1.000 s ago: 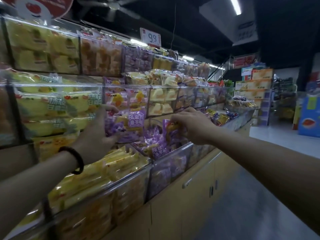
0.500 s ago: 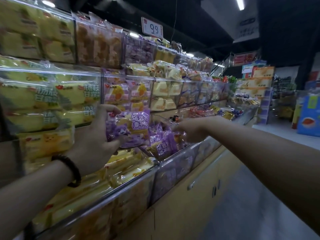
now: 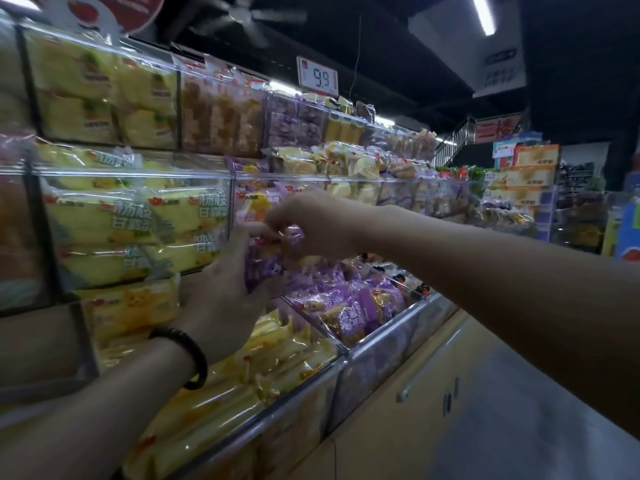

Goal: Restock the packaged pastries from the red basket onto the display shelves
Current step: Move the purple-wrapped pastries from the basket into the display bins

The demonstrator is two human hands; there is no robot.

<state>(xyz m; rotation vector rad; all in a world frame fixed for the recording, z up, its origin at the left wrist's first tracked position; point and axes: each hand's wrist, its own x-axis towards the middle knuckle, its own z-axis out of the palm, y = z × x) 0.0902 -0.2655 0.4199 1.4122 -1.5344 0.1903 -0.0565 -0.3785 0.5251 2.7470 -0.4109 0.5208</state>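
Note:
My left hand (image 3: pixel 221 292) grips a stack of purple packaged pastries (image 3: pixel 263 268) in front of the middle shelf, a dark bracelet on its wrist. My right hand (image 3: pixel 311 226) has its fingers curled on the top edge of the same purple packs, just below the clear front of the middle bin (image 3: pixel 304 178). Below them the lower bin (image 3: pixel 349 306) holds several more purple packs. The red basket is not in view.
Clear-fronted shelves run along the left, with yellow cake packs (image 3: pixel 138 220) in the bin beside my hands and in the lowest tray (image 3: pixel 242 375). A 9.9 price sign (image 3: pixel 317 77) stands on top. Yellow cabinet doors (image 3: pixel 415 403) sit below, the grey aisle floor (image 3: pixel 519 427) to the right.
My right hand rose from the lower purple bin up and left to the packs held by my left hand. The left hand lifted slightly with its packs.

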